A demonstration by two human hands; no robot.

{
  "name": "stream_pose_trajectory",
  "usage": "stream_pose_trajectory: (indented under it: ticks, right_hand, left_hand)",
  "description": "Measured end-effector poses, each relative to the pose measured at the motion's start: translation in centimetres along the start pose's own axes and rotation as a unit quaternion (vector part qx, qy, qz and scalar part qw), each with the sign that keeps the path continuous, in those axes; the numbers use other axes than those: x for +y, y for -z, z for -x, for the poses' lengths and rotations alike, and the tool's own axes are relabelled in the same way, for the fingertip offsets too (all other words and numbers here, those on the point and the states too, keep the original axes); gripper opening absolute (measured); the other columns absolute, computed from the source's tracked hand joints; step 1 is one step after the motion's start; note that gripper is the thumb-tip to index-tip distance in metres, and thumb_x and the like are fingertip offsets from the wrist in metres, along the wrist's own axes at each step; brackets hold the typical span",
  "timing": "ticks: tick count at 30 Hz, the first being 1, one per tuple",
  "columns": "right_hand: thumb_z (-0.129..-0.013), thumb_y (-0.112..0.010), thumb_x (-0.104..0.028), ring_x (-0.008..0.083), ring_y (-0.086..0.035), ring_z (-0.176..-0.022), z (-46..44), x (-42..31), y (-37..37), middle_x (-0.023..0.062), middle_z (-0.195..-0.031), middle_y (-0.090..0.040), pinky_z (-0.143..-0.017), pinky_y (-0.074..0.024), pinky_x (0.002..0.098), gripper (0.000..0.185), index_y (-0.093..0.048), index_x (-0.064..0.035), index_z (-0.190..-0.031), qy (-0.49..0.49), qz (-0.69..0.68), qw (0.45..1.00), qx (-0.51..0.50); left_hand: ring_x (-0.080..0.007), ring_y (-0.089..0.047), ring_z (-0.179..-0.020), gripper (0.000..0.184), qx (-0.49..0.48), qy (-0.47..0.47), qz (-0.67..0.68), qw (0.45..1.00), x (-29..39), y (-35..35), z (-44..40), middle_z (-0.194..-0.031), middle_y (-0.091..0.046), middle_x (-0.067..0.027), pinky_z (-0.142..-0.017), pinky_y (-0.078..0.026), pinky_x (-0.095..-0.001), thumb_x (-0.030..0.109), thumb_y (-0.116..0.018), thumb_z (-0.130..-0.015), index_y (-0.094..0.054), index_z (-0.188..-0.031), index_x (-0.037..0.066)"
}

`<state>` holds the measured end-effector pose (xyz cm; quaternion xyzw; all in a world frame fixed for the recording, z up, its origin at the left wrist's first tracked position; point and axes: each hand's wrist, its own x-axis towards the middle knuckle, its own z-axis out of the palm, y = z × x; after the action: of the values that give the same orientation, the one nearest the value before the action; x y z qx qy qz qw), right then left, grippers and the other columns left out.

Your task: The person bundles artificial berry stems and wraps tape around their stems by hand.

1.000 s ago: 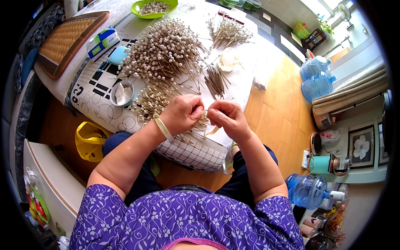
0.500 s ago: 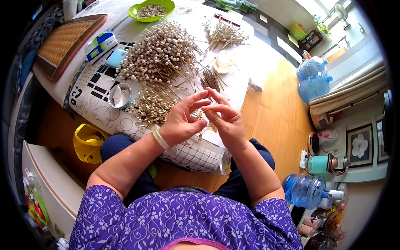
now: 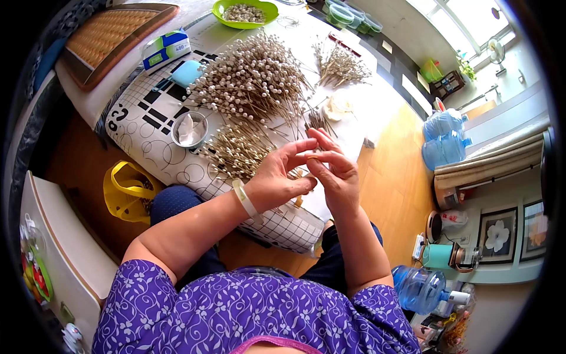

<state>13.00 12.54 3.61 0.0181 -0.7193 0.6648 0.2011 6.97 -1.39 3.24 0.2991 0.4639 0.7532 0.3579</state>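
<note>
Your left hand (image 3: 277, 175) is loosely curved, its thumb reaching toward the other hand and set apart from its bent fingers; whether it has hold of anything fine, you cannot tell from here. Your right hand (image 3: 338, 174) is partly curled, thumb and forefinger tips close together, and whatever might be between them is too small to make out. The two hands meet closely over the near part of the table (image 3: 191, 171).

Taking twelve as straight away from you, a bundle of stems with pale tips (image 3: 233, 154) lies just beside your left hand, near ten o'clock. Dark bare stems (image 3: 319, 122) lie just beyond your fingertips at twelve, with a cream-coloured round (image 3: 338, 106) at one.

Farther out, a big heap of white-beaded stems (image 3: 250, 76) spreads at eleven, and a smaller bunch (image 3: 344, 64) sits between twelve and one. A tin (image 3: 204, 140) holding something white stands toward ten. Beyond the heap, at eleven, is a green bowl (image 3: 259, 25) of small pale pieces.
</note>
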Motion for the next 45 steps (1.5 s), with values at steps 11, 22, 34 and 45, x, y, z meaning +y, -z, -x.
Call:
stream_pose_trajectory:
  ticks: [11, 22, 34, 45]
  right_hand:
    - [-0.082, -0.059, -0.007, 0.0094, -0.057, -0.078, -0.7, -0.2, 0.3, 0.0090, -0.086, -0.064, -0.073, -0.0453, 0.0217, 0.014, -0.062, 0.0022, -0.091, -0.060, -0.042, 0.995, 0.065]
    - [-0.070, -0.069, -0.024, 0.0109, -0.056, -0.056, -9.3, 9.2, 2.1, 0.0093, -0.064, -0.063, -0.055, -0.0451, 0.0263, 0.026, -0.065, 0.0008, -0.078, -0.190, 0.319, 0.928, -0.023]
    - [-0.070, -0.063, -0.025, 0.0262, -0.061, -0.071, -9.7, -0.9, 1.3, 0.0119, -0.070, -0.062, -0.068, -0.0466, 0.0349, 0.019, -0.064, -0.0062, -0.074, -0.086, 0.608, 0.787, -0.056]
    - [-0.066, -0.069, -0.015, 0.0080, -0.045, -0.050, -6.6, -2.5, 6.2, 0.0024, -0.053, -0.051, -0.048, -0.0394, 0.0255, 0.018, -0.060, 0.0001, -0.066, -0.179, 0.413, 0.891, -0.066]
  left_hand:
    - [-0.0111, -0.060, -0.071, 0.016, 0.000, 0.093, 0.105, 0.990, -1.2, -0.2, 0.1, -0.080, -0.062, -0.0065, -0.066, -0.051, -0.0237, 0.007, -0.058, -0.082, -0.057, -0.096, -0.002]
    - [-0.0073, -0.057, -0.057, 0.012, -0.061, 0.158, 0.043, 0.985, -3.0, -0.2, 0.0, -0.068, -0.059, -0.0026, -0.053, -0.048, -0.0204, 0.012, -0.058, -0.084, -0.056, -0.080, 0.001]
    - [-0.0079, -0.056, -0.057, 0.014, -0.054, 0.143, 0.033, 0.988, -2.8, -0.2, 0.0, -0.069, -0.059, -0.0032, -0.053, -0.047, -0.0210, 0.013, -0.059, -0.082, -0.057, -0.084, -0.001]
    - [-0.0094, -0.056, -0.057, 0.020, -0.056, 0.196, -0.014, 0.979, -3.2, -0.1, -0.3, -0.069, -0.059, -0.0052, -0.052, -0.048, -0.0213, 0.018, -0.060, -0.082, -0.058, -0.089, -0.002]
